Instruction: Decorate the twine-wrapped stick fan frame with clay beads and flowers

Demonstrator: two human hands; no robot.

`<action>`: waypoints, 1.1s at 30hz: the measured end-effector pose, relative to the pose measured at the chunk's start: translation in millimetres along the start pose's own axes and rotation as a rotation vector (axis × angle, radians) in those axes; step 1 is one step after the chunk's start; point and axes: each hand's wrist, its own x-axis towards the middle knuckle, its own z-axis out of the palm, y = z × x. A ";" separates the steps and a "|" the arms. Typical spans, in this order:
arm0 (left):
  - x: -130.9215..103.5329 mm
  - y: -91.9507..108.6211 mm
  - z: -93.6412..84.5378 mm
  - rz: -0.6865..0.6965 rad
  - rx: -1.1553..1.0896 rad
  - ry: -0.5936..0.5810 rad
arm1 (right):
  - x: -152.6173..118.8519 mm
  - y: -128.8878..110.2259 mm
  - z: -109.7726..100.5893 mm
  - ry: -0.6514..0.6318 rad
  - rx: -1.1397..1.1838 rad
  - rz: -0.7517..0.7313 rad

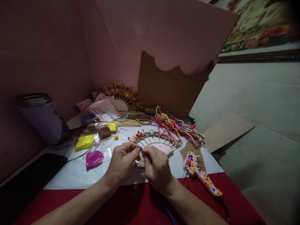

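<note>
My left hand (125,159) and my right hand (157,165) meet over the front of the table, each closed in a pinch. Between their fingertips is a small dark-blue piece (141,149), mostly hidden; its material is too small to make out. Just behind them lies a half-round stick fan (150,140), its curved rim set with pink, red and blue flowers. My hands cover part of its lower edge. Below my right wrist, a blue strand (170,215) shows against the red cloth.
Clay packets in yellow (84,142), brown (103,131) and magenta (94,159) lie left, near a purple tumbler (44,118). Colourful pipe cleaners (173,125) lie right, behind a flowered glue gun (201,173). Another decorated fan (124,93) stands behind; cardboard (171,84) leans at the back.
</note>
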 end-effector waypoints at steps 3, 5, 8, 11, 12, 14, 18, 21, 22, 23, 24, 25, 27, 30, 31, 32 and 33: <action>-1.7 -0.7 7.2 -0.047 -0.122 0.078 | -0.9 -2.0 2.9 0.020 -0.022 -0.009; -2.3 -0.8 9.7 -0.058 -0.177 0.084 | -1.0 -1.8 3.0 0.034 -0.031 -0.003; -1.7 -2.0 8.7 -0.059 -0.162 0.029 | 0.0 1.3 0.4 0.026 -0.037 0.026; 0.4 -5.3 3.0 -0.003 -0.054 0.015 | 1.3 4.9 -3.3 -0.019 -0.066 0.044; 1.3 -6.6 0.7 0.033 -0.006 0.026 | 1.7 5.7 -4.1 -0.038 -0.078 0.042; 3.4 -8.8 -4.0 0.111 0.091 0.034 | 2.0 6.6 -4.9 -0.068 -0.100 0.029; 6.8 -8.1 -10.2 0.189 0.201 -0.042 | 1.6 6.9 -5.1 -0.100 -0.138 0.010; 6.8 -2.7 -11.8 0.192 0.245 -0.081 | 1.7 6.2 -6.2 -0.109 -0.166 -0.003; 6.4 -0.8 -11.9 0.187 0.257 -0.094 | 1.8 5.9 -6.7 -0.109 -0.177 -0.010; 6.0 0.9 -12.0 0.180 0.268 -0.107 | 2.0 5.5 -7.1 -0.109 -0.186 -0.016; 5.5 2.2 -12.1 0.173 0.275 -0.116 | 2.1 5.2 -7.4 -0.110 -0.191 -0.021; 5.2 3.1 -12.1 0.164 0.279 -0.124 | 2.2 4.9 -7.5 -0.109 -0.191 -0.024; 4.9 3.4 -12.4 0.135 0.263 -0.136 | 2.4 4.6 -7.3 -0.104 -0.163 -0.025; 4.7 2.3 -11.8 0.067 0.159 -0.116 | 2.1 4.7 -6.0 -0.067 -0.090 -0.012; 4.4 2.0 -11.1 0.044 0.108 -0.101 | 1.8 4.6 -5.3 -0.049 -0.072 -0.006; 4.0 1.8 -10.0 0.023 0.057 -0.080 | 1.3 4.4 -4.6 -0.035 -0.059 -0.005; 3.4 1.7 -8.5 0.004 0.011 -0.058 | 0.6 4.0 -3.8 -0.026 -0.051 -0.010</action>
